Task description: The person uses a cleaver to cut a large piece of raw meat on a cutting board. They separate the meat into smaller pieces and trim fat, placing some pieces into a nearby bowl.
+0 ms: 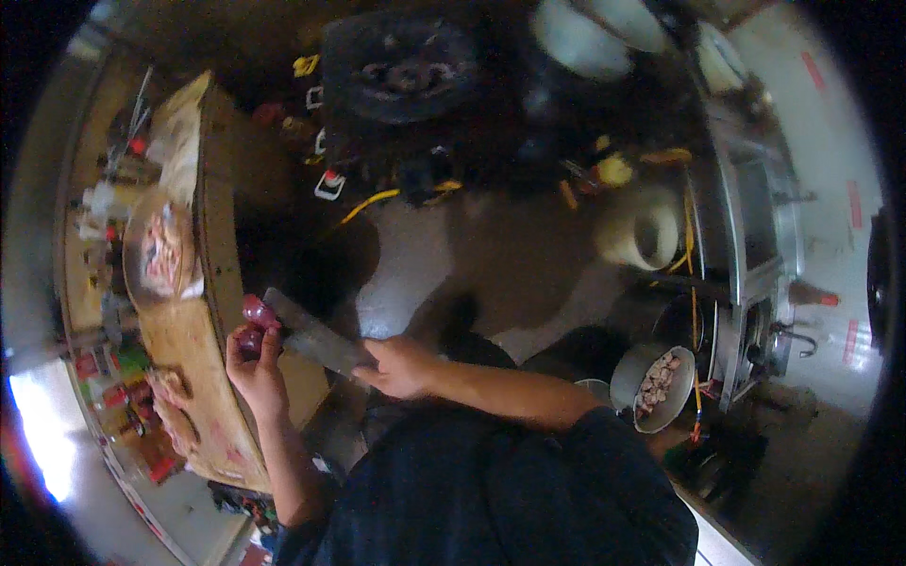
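My left hand (258,361) holds a small dark red, glossy piece (250,341), perhaps an onion or an organ, between thumb and fingers. A second red piece (259,310) sits just above it, touching or joined; which, I cannot tell. My right hand (396,366) grips the near end of a broad-bladed cleaver (311,334), whose far corner lies close to the upper red piece. Both hands are off the right edge of the wooden cutting board (212,382). Raw meat pieces (173,410) lie at the board's left side. Beyond them a bowl (132,262) holds more raw meat.
Bottles and packets (117,375) crowd the counter's left side. A pot with meat pieces (621,378) stands at the lower right, near a metal-framed stove (743,283). A pale bucket (616,233) is on the floor, with a dark burner unit (410,71) ahead.
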The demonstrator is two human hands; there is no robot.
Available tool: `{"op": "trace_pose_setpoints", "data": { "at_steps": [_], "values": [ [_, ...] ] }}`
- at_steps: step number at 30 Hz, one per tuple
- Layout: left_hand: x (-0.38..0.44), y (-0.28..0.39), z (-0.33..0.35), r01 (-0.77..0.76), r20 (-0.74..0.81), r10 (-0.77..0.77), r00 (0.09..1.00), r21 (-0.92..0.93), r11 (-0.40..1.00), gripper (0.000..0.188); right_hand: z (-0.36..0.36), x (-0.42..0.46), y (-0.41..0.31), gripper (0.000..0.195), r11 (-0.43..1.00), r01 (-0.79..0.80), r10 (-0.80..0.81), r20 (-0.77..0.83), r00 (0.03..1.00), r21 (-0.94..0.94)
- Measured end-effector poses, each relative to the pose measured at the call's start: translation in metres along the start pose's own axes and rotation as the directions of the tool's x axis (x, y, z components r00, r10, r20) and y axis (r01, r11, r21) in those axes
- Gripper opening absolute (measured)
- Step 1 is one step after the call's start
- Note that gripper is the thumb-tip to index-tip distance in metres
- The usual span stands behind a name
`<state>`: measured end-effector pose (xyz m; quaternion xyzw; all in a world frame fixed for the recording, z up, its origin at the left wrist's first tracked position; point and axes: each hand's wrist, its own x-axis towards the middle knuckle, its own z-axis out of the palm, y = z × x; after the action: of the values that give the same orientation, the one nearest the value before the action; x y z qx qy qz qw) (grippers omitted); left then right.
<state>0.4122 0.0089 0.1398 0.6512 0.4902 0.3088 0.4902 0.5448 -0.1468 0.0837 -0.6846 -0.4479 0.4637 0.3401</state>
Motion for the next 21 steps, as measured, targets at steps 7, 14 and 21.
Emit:
{"op": "trace_pose_setpoints", "data": {
  "at_steps": [7,14,21],
  "values": [
    [0.023,0.115,0.177,-0.066,0.207,0.108,0.972,-0.198,0.978,0.015,-0.162,-0.051,0.035,0.033,0.998,0.056,-0.044,-0.357,0.933,0.024],
    [0.063,0.216,0.333,-0.439,0.399,0.446,0.801,-0.115,0.891,0.019,-0.305,-0.084,0.046,0.032,0.995,-0.072,0.1,-0.599,0.794,0.071],
    [0.117,0.291,0.52,0.007,0.454,0.391,0.801,-0.659,0.752,0.018,-0.445,-0.075,0.076,0.025,0.985,-0.006,-0.158,-0.925,0.346,-0.171]
  ]
}}
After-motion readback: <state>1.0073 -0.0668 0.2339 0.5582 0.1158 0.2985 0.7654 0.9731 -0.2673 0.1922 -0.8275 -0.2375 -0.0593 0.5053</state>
